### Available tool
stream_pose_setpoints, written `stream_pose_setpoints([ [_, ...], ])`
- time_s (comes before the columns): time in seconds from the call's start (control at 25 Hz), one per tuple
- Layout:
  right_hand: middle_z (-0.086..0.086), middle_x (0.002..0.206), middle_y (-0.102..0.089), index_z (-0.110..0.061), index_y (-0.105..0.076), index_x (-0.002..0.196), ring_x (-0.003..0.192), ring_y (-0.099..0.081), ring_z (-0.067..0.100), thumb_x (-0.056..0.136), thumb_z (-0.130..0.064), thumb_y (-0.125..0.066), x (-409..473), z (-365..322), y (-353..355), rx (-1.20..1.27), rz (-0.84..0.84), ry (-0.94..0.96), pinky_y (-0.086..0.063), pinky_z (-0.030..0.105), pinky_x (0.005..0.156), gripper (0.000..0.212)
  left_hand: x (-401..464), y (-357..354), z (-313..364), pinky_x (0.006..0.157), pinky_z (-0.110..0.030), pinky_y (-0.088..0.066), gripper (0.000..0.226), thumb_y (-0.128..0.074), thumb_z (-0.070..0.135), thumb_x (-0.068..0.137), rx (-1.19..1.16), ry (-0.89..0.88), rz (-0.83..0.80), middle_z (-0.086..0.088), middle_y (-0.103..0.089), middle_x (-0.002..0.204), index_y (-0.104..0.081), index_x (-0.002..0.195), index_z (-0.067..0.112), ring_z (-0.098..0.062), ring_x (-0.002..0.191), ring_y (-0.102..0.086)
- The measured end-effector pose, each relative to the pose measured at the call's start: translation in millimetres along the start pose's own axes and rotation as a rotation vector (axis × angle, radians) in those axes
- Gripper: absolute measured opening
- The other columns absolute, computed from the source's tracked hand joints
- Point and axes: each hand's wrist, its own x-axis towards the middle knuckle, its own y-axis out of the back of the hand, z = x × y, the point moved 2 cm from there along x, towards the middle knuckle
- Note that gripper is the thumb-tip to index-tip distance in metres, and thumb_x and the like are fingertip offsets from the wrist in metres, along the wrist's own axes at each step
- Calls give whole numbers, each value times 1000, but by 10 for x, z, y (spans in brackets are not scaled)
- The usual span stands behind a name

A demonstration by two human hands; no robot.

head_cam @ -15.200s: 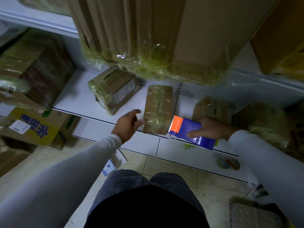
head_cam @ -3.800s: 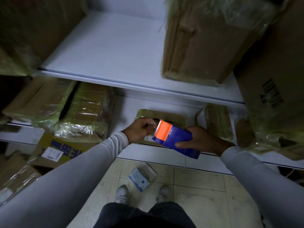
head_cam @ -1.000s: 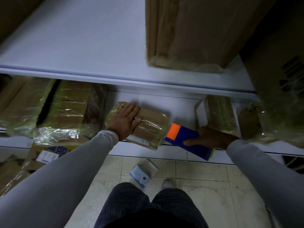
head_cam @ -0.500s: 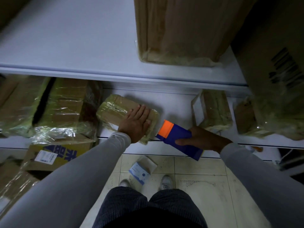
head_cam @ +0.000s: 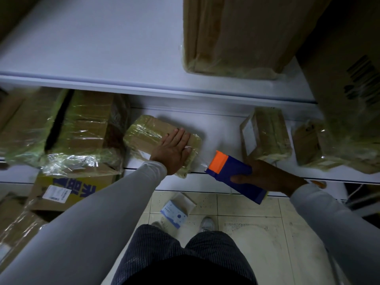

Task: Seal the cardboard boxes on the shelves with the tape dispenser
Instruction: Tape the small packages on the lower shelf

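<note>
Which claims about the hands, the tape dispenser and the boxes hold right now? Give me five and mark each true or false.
1. The left hand lies flat on the small wrapped box. True.
2. The right hand holds the tape dispenser. True.
3. The tape dispenser is green. False: it is blue with an orange end.
4. The small wrapped box sits on the floor. False: it lies on the lower shelf.
5. A small blue and white carton lies on the floor. True.
</note>
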Motion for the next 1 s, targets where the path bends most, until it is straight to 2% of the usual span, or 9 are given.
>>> stream_pose_setpoints([
  [0.08,18,96,-73,-1,-68,103,87,-71,30,72,-58,-74,43,32,-16,-15,46,-36,-56,47,84,66,-11,-10,8,119,-38,-3,56,-18,40,102,20,6,-2,-6,-8,160,-9,152,16,-21,147,-4],
  [0.24,6,73,-66,-11,-64,78,66,-64,19,77,-58,-74,368,-102,-316,-92,154,-97,-47,28,58,48,-12,-11,24,119,-38,-3,57,-18,41,102,14,-4,-5,-6,-9,160,-9,152,16,-21,147,-3],
  [0.36,-3,67,-51,-16,-59,88,67,-56,17,80,-60,-67,510,-124,-533,-405,180,-153,-40,26,61,45,1,9,12,119,-38,-2,58,-17,43,101,-19,-8,-21,-6,-8,160,-9,152,16,-20,147,-3],
  [0.44,-5,68,-51,-19,-56,86,66,-55,16,80,-60,-66,467,41,-633,-378,170,-207,-38,25,59,43,3,20,21,119,-39,-3,64,-14,49,96,-49,17,-9,-5,-11,160,-13,151,16,-21,147,-5],
  [0.56,-4,68,-60,-22,-59,75,63,-58,14,78,-61,-68,357,199,-676,-228,222,-168,-41,26,59,41,66,22,194,116,-48,-9,81,-37,66,84,-68,140,31,-7,-23,155,-25,147,15,-26,144,-15],
  [0.72,1,69,-64,-14,-66,78,64,-63,18,77,-61,-70,259,241,-579,-145,252,-127,-44,27,58,47,205,-6,410,113,-56,-7,84,-57,47,80,-21,265,19,-11,-21,152,-18,146,13,-32,140,-15],
  [0.8,6,69,-66,-10,-66,77,64,-64,22,77,-61,-71,189,299,-487,-118,252,-121,-43,27,57,51,205,-5,370,114,-53,-6,85,-58,45,82,-12,179,16,-10,-16,155,-14,148,13,-33,142,-12],
  [0.92,15,76,-70,-3,-67,79,72,-68,31,78,-59,-73,79,362,-399,-73,232,-99,-43,30,59,56,98,58,289,117,-44,-9,78,-60,40,85,21,-241,-7,-13,-17,156,-23,149,13,-32,143,-15],
  [1.0,15,75,-70,-4,-67,77,72,-69,32,78,-57,-73,40,384,-371,-47,224,-80,-44,31,60,53,30,102,178,118,-41,-10,69,-60,37,88,61,-406,14,-13,-19,156,-31,147,16,-31,144,-18],
])
